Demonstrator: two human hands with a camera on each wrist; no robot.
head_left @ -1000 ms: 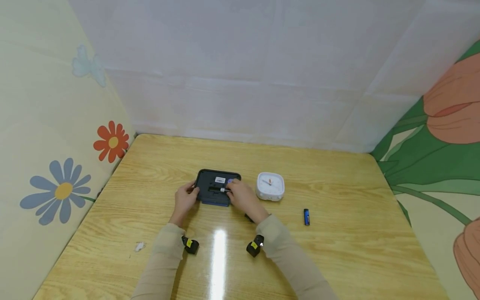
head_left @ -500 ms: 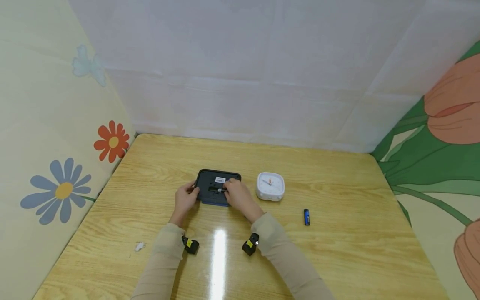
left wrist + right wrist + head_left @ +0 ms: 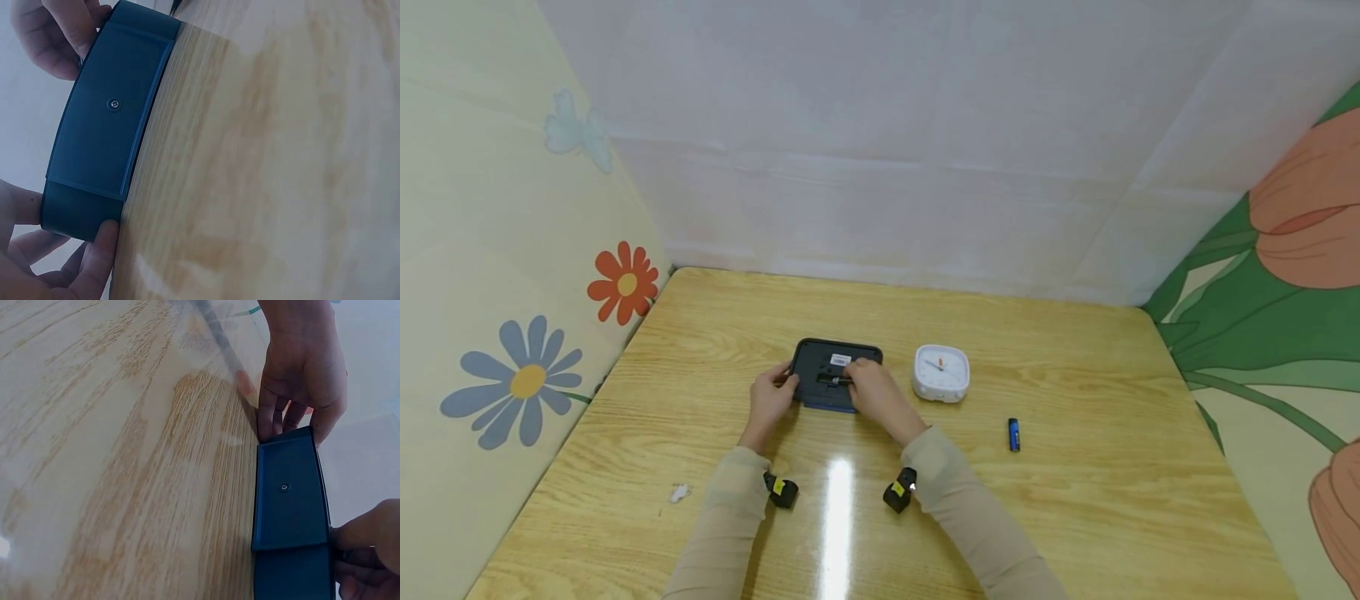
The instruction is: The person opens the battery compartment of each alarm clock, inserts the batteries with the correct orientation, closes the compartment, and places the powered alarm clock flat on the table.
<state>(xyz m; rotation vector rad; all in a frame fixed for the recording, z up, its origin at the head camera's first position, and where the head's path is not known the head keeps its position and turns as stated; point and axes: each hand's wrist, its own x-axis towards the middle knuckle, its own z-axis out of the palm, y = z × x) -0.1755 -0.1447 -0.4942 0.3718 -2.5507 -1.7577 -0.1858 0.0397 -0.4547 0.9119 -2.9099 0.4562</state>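
Observation:
A black flat device (image 3: 811, 358) lies back side up on the table, with a white label and an open battery slot. From its left end my left hand (image 3: 769, 404) grips it, thumb on the near side and fingers beneath. My right hand (image 3: 882, 398) pinches a small dark battery (image 3: 837, 380) at the slot's right end; the fingers cover part of it. Both wrist views show the device's dark blue edge (image 3: 112, 144) with a screw in it. In the right wrist view, the right fingers (image 3: 359, 540) are over the device's back.
A white alarm clock (image 3: 941, 372) stands just right of the device. Further right lies a blue-and-black battery (image 3: 1013, 434). A white scrap (image 3: 680, 493) is on the table (image 3: 1075, 500) at the left front. A white cloth wall (image 3: 880, 167) closes off the back.
My right hand has shifted slightly left, and the battery's silver end, visible before, now shows less inside the slot. My left hand and the device have stayed in place.

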